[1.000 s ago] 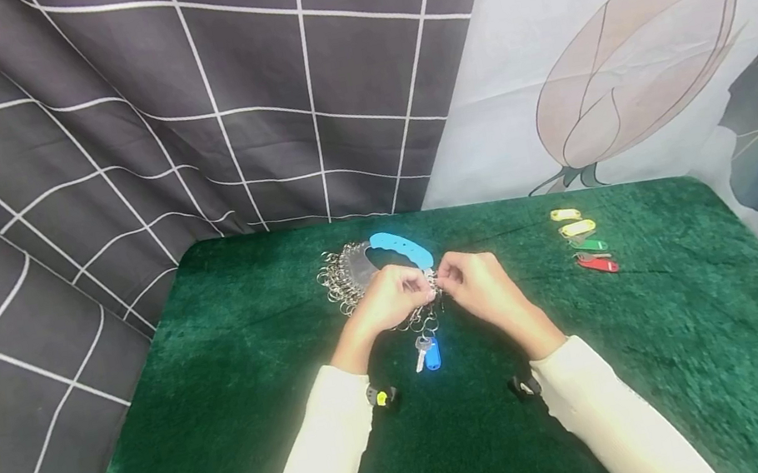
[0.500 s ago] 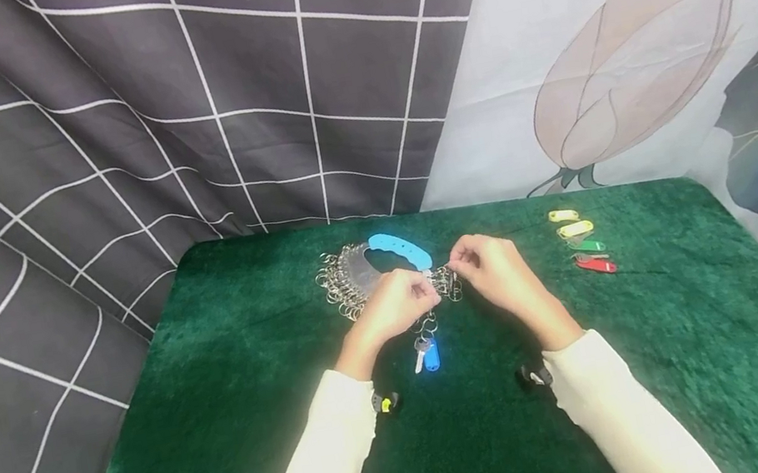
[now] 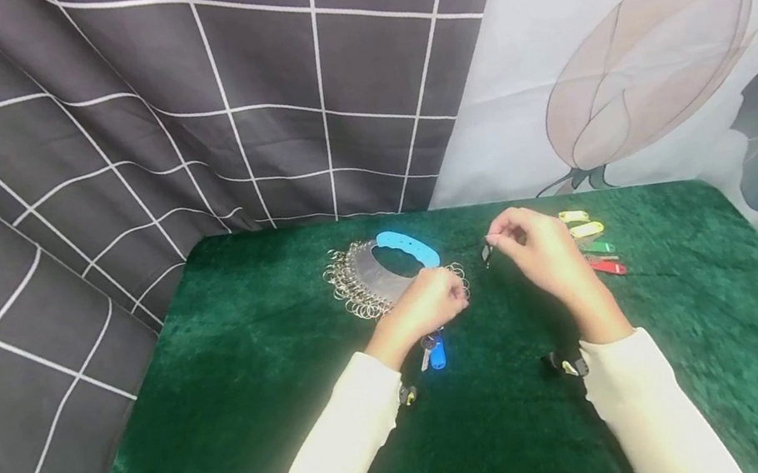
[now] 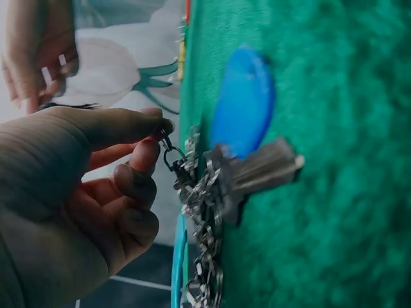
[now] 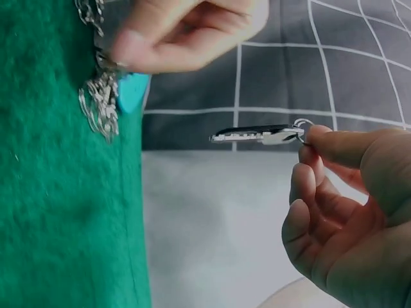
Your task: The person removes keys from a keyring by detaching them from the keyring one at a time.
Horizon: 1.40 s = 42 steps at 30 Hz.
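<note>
My right hand (image 3: 535, 238) pinches a small ring between thumb and fingertip, and from it hangs a silver key (image 5: 257, 136) with a black tag (image 5: 253, 129) behind it. My left hand (image 3: 428, 300) is over the right end of a curved grey plate (image 3: 372, 276) with a light-blue handle (image 3: 407, 247). Its thumb and index finger pinch a small metal clasp (image 4: 166, 138) on the plate's row of metal rings (image 3: 363, 307). In front of the plate lie a blue key tag (image 3: 437, 355) and its key (image 3: 425, 359), partly under the left hand.
To the right on the green cloth (image 3: 718, 346) lie two yellow key tags (image 3: 587, 229), a green tag (image 3: 600, 247) and a red tag (image 3: 608, 265). Curtains hang behind: a dark checked one (image 3: 265, 62) and a white one with a flower print (image 3: 499, 139).
My right hand has moved right and up, away from the plate, and the key with the black tag now hangs free from it. My left hand has shifted slightly right.
</note>
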### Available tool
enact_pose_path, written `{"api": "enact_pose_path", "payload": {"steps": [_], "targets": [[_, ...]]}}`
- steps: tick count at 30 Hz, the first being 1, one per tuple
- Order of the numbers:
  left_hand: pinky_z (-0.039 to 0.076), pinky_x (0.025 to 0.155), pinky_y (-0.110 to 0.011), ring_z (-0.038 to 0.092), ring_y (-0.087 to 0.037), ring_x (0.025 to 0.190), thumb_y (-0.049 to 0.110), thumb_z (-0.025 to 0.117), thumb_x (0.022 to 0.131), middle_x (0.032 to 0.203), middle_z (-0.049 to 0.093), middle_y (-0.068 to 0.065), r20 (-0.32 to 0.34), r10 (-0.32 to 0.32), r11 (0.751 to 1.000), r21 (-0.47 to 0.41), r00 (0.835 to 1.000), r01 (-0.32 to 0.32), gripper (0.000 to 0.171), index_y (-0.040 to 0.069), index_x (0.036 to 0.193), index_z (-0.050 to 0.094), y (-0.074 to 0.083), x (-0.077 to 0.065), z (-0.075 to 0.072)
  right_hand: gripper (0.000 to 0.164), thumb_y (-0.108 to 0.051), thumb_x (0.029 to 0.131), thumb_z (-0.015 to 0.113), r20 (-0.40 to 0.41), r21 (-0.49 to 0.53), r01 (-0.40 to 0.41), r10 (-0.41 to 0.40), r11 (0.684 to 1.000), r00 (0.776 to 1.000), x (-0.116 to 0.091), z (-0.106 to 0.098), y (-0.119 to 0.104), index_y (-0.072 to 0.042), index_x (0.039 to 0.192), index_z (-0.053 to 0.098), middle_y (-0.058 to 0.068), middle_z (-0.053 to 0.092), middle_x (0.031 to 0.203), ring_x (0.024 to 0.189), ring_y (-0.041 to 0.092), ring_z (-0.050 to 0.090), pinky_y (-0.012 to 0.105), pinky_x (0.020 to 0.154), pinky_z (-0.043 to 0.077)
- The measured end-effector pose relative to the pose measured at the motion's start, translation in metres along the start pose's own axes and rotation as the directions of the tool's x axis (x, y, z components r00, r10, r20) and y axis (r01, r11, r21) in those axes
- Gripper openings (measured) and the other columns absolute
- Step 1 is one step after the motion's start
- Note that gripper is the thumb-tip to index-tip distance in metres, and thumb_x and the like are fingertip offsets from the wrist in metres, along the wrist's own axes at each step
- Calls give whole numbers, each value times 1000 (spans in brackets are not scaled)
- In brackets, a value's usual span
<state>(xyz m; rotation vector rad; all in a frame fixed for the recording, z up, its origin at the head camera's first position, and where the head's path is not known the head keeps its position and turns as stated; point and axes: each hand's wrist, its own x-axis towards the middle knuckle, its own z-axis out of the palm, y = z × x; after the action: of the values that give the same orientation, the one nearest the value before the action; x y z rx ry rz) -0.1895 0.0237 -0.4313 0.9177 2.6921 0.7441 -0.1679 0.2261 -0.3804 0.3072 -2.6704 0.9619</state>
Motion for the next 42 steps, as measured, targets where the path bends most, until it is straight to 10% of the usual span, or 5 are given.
{"api": "enact_pose_path", "payload": {"steps": [5, 14, 26, 35, 42], "targets": [[51, 105, -38, 61, -8, 73, 16, 72, 96, 72, 66, 8, 85, 7, 989, 146, 996, -19, 18, 16, 79, 74, 8, 6, 8, 5, -14, 99, 69, 12, -2, 15, -15, 1000, 1000, -3, -13, 6, -9, 101, 70, 10, 73, 93, 86, 27, 67, 44, 78, 50], [57, 80, -25, 69, -14, 89, 19, 69, 99, 97, 74, 1, 84, 121, 888, 435, 989, -146, 8, 16, 100, 77, 15, 2, 7, 8, -18, 102, 66, 70, -29, -29, 31, 999, 997, -9, -34, 23, -11, 104, 69, 10, 74, 99, 93, 30, 66, 51, 82, 51], [57, 78, -23, 67, -12, 89, 24, 69, 100, 101, 69, 2, 3, 214, 913, 356, 977, -201, 12, 16, 106, 75, 6, -27, -17, 9, -19, 102, 66, 82, -126, -31, 41, 992, 996, -29, -71, 72, -11, 104, 69, 14, 75, 100, 89, 37, 71, 32, 62, 52], [57, 88, -32, 67, -18, 97, 36, 73, 96, 107, 71, -2, -190, 407, 847, 444, 894, -291, 28, 12, 111, 73, -27, -65, -33, 5, -13, 99, 70, 45, -209, -8, 17, 978, 999, -43, -91, 105, -10, 102, 70, 16, 75, 98, 82, 38, 69, 40, 62, 52], [52, 106, -42, 64, -24, 121, 32, 77, 93, 128, 71, -6, -249, 459, 853, 392, 853, -345, 37, 13, 124, 71, -50, -86, -40, 9, -16, 101, 67, 46, -228, -32, 44, 973, 998, -53, -98, 123, -8, 105, 69, 20, 74, 101, 83, 41, 70, 44, 60, 52]]}}
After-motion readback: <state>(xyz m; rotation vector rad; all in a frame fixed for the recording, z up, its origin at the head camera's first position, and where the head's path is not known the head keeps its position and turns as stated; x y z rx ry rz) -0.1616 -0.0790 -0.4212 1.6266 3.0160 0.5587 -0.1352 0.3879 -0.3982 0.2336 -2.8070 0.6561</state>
